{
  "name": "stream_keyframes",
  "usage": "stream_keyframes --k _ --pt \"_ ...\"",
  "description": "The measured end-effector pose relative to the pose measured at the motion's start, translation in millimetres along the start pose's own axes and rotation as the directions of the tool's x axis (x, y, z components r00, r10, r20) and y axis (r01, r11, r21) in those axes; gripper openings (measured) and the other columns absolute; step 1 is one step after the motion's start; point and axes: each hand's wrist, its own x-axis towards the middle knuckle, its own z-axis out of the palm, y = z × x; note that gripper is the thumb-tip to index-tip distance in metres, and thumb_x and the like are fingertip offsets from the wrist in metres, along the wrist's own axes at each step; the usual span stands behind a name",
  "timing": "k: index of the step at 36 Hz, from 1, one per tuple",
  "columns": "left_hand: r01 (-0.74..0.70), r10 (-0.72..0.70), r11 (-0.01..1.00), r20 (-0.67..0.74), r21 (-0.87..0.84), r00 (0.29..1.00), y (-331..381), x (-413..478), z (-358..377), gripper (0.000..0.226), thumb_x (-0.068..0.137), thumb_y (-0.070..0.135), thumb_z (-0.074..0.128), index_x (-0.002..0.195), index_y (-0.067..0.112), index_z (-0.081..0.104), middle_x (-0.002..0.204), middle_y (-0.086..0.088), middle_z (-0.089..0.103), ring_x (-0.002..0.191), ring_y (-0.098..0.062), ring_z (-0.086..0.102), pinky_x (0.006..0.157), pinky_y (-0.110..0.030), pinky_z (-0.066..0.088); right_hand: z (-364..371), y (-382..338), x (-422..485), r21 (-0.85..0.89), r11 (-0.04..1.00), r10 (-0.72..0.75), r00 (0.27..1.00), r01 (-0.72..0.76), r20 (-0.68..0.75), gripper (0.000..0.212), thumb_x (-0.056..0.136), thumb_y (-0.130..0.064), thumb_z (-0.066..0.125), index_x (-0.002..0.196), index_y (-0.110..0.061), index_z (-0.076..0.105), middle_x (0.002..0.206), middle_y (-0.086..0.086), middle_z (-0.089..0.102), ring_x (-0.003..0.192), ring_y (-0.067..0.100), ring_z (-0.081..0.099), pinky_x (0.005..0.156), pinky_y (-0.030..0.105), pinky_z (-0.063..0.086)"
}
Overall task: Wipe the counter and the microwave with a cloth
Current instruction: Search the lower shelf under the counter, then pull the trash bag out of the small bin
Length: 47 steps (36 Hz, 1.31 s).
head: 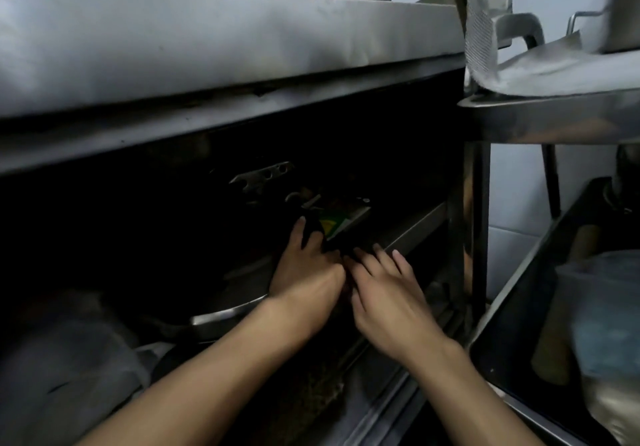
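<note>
I am looking under a steel counter (207,47) into a dark lower shelf. My left hand (304,269) reaches in with its thumb raised. Its fingers bend down over something dark that I cannot make out. My right hand (384,293) lies beside it, touching it, with fingers straight and spread toward the shelf's steel rail (415,227). Just beyond the left fingers lies a green and yellow packet (334,225). Neither a cloth nor a microwave is in view.
A perforated metal piece (263,175) sits deeper in the shelf. A steel pot rim (225,317) is below my left wrist. A second steel table (554,113) stands at right, with bagged items (609,324) on its lower shelf. Containers stand on the counter.
</note>
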Motion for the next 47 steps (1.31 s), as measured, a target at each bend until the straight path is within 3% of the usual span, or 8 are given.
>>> stream_keyframes --k 6,13,17,21,26,31,39,47 --pt "0.001 -0.003 0.998 -0.027 -0.065 1.000 -2.7 -6.6 -2.1 0.057 0.104 0.036 0.055 0.158 0.021 0.040 0.172 -0.008 0.018 0.158 -0.036 0.004 0.124 -0.057 -0.014 1.1 -2.3 -7.1 -0.010 1.000 -0.004 1.000 0.004 0.001 0.065 0.099 -0.028 0.050 0.161 -0.023 0.029 0.168 0.001 0.023 0.159 0.028 0.008 0.127 0.040 -0.006" --pt "0.015 -0.029 0.990 -0.096 -0.143 0.995 -4.2 -26.5 2.3 0.048 0.099 0.040 0.059 0.145 0.025 0.057 0.164 -0.009 0.032 0.156 -0.035 0.014 0.124 -0.055 -0.015 -1.1 -2.5 -14.2 0.058 0.998 -0.014 0.999 0.016 -0.041 0.064 0.099 -0.024 0.053 0.159 -0.025 0.031 0.164 0.001 0.026 0.157 0.024 0.014 0.128 0.035 -0.003" --pt "-0.035 -0.066 0.949 -0.306 -0.313 0.950 1.9 -53.0 7.5 0.032 0.084 0.036 0.067 0.114 0.028 0.074 0.122 0.000 0.066 0.123 -0.026 0.056 0.119 -0.047 0.020 -1.6 -7.3 -29.3 0.197 0.979 -0.008 0.984 0.044 -0.181 0.054 0.093 -0.016 0.063 0.144 -0.023 0.051 0.146 0.002 0.044 0.137 0.025 0.043 0.120 0.039 0.035" --pt "-0.055 -0.137 0.882 -0.367 -0.467 0.920 7.8 -79.6 -6.8 0.034 0.087 0.039 0.051 0.113 0.027 0.068 0.105 0.005 0.064 0.098 -0.021 0.062 0.089 -0.042 0.051 -31.6 -24.8 -52.1 0.218 0.973 -0.029 0.971 0.082 -0.236 0.049 0.091 -0.019 0.059 0.139 -0.024 0.051 0.139 0.002 0.046 0.124 0.021 0.051 0.105 0.040 0.048" --pt "0.028 -0.281 0.641 -0.201 -0.767 0.939 0.2 -113.5 -51.7 0.035 0.099 0.039 0.039 0.123 0.032 0.064 0.111 0.011 0.063 0.102 -0.016 0.059 0.087 -0.040 0.051 -101.0 -54.2 -89.6 0.202 0.978 0.079 0.981 -0.043 -0.175 0.049 0.092 -0.016 0.060 0.141 -0.018 0.053 0.137 0.005 0.048 0.123 0.024 0.051 0.105 0.043 0.046" --pt "0.072 -0.186 0.427 -0.010 -0.901 0.982 3.1 -157.4 -118.0 0.033 0.102 0.041 0.032 0.119 0.035 0.060 0.109 0.015 0.058 0.100 -0.009 0.057 0.081 -0.034 0.050 -180.2 -90.9 -124.2 0.216 0.955 0.214 0.977 -0.203 -0.024 0.046 0.093 -0.025 0.042 0.136 -0.018 0.058 0.137 0.006 0.053 0.122 0.027 0.056 0.098 0.048 0.051" --pt "0.085 -0.253 0.435 -0.031 -0.896 0.967 -86.6 -221.3 -292.6 0.020 0.093 0.037 0.052 0.106 0.033 0.066 0.095 0.013 0.060 0.072 -0.012 0.063 0.052 -0.028 0.050 -372.9 -169.4 -113.7 0.272 0.929 0.266 0.964 -0.251 -0.018 0.039 0.087 -0.024 0.051 0.122 -0.022 0.068 0.126 0.010 0.064 0.104 0.032 0.069 0.082 0.047 0.059" --pt "0.371 -0.392 0.452 0.192 -0.811 0.899 -263.4 -233.4 -415.2 0.038 0.099 0.046 0.037 0.114 0.034 0.069 0.108 0.012 0.067 0.096 -0.015 0.063 0.079 -0.040 0.052 -538.4 -260.5 16.8 0.238 0.971 -0.010 0.991 -0.021 0.132 0.039 0.090 -0.027 0.048 0.126 -0.018 0.060 0.129 0.011 0.058 0.105 0.030 0.062 0.084 0.045 0.056"
